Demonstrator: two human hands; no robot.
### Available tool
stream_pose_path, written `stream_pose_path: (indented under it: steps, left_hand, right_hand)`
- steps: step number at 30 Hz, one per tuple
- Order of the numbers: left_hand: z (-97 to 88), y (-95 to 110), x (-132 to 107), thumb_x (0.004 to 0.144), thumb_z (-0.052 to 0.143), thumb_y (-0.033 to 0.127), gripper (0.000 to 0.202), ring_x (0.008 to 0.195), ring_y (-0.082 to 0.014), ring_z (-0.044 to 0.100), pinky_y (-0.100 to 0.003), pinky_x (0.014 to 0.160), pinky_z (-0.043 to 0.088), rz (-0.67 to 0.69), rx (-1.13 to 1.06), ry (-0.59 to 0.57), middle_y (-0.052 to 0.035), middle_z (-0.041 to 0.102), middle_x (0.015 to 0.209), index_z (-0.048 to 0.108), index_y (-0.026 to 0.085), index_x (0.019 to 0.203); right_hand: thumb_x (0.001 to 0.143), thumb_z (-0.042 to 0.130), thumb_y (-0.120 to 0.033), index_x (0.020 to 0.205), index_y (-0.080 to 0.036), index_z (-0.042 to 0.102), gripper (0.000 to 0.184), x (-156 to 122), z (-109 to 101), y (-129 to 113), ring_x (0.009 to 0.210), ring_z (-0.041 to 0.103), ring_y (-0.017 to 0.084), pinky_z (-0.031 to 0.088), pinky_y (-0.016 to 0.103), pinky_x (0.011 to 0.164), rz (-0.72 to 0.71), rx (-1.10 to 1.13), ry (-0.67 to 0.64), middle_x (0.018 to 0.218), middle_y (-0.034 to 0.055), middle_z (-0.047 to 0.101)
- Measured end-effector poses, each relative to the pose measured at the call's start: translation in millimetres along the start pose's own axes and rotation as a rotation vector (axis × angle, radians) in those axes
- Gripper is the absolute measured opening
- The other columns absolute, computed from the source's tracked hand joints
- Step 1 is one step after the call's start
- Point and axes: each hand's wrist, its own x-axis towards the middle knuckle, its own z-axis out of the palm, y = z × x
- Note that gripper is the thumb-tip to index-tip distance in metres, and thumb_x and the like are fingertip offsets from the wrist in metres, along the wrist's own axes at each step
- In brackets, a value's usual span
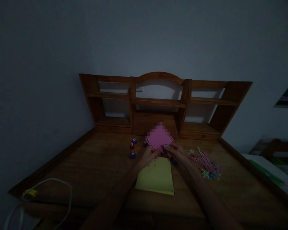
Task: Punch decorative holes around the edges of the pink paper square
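A pink sheet of paper (159, 139), with a row of small punched holes along its lower edges, is tilted up in front of me. My left hand (148, 154) is closed on its lower left side. At the bottom corner of the sheet, my right hand (177, 152) grips a small purple paper punch (166, 146), partly hidden by the fingers. Below both hands lies a yellow paper pad (155, 175) with a few tiny pink bits on it. More small punches stand to the left: a red punch (132, 146) and a purple punch (132, 155).
On the right of the wooden desk (98, 172) lies a pile of punched paper strips (206, 161) and scraps. A wooden shelf unit (158, 101) stands along the back. A white cable (70, 195) curls over the front left edge, near a small yellow object (33, 193).
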Motion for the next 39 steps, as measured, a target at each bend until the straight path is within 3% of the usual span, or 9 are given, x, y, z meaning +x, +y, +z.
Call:
stream_pose_path:
  steps: [5,10,19,25,31,39]
  left_hand:
    - [-1.6,3.2,2.4,0.082,0.061,0.051,0.038,0.054,-0.0124,0.052,-0.021,0.048,0.041,-0.013,-0.057,0.087,-0.0013,0.061,0.064,0.064,0.014,0.090]
    - [-5.9,2.3,4.3,0.080,0.064,0.050,0.038,0.054,-0.0131,0.053,-0.022,0.049,0.039,-0.042,-0.063,0.072,-0.0026,0.063,0.063,0.066,0.012,0.077]
    - [-6.8,12.4,2.9,0.076,0.069,0.046,0.037,0.067,-0.0184,0.062,-0.024,0.057,0.046,-0.089,-0.148,0.088,-0.0057,0.069,0.069,0.071,0.011,0.087]
    - [-7.4,5.7,5.3,0.076,0.070,0.042,0.033,0.077,-0.0209,0.065,-0.025,0.060,0.050,-0.075,-0.173,0.075,-0.0080,0.072,0.078,0.072,0.012,0.091]
    - [-8.3,-4.6,7.1,0.074,0.072,0.045,0.037,0.064,-0.0167,0.062,-0.024,0.054,0.047,-0.107,-0.176,0.074,-0.0090,0.072,0.081,0.071,0.011,0.089]
    - [-10.5,-2.3,8.8,0.072,0.073,0.049,0.038,0.054,-0.0138,0.056,-0.022,0.050,0.042,-0.079,-0.097,0.184,-0.0034,0.065,0.062,0.066,0.012,0.067]
  right_hand:
    - [0.065,0.081,-0.049,0.076,-0.020,0.069,0.033,4.0,-4.8,-1.8,0.046,0.048,0.011,0.035,0.025,0.047,0.010,-0.020,0.032,0.051,-0.0025,0.058]
    - [0.064,0.081,-0.049,0.080,-0.020,0.071,0.035,4.2,-5.1,-4.4,0.047,0.049,0.011,0.035,0.025,0.047,0.010,-0.023,0.090,0.054,-0.0009,0.060]
    - [0.065,0.081,-0.046,0.084,-0.021,0.071,0.033,7.7,-7.5,0.4,0.051,0.053,0.011,0.040,0.025,0.053,-0.007,0.006,0.076,0.062,-0.0007,0.065]
    - [0.063,0.082,-0.047,0.082,-0.022,0.072,0.033,8.6,-6.8,1.1,0.051,0.053,0.013,0.041,0.026,0.053,-0.004,0.018,0.085,0.060,-0.0007,0.064]
    - [0.062,0.082,-0.045,0.083,-0.022,0.072,0.033,8.7,-7.3,2.8,0.052,0.053,0.011,0.042,0.025,0.052,-0.003,0.032,0.107,0.070,0.0016,0.068]
    - [0.064,0.082,-0.042,0.086,-0.023,0.071,0.031,5.4,-8.6,0.6,0.055,0.055,0.011,0.044,0.025,0.055,-0.004,0.064,0.138,0.079,0.0017,0.070]
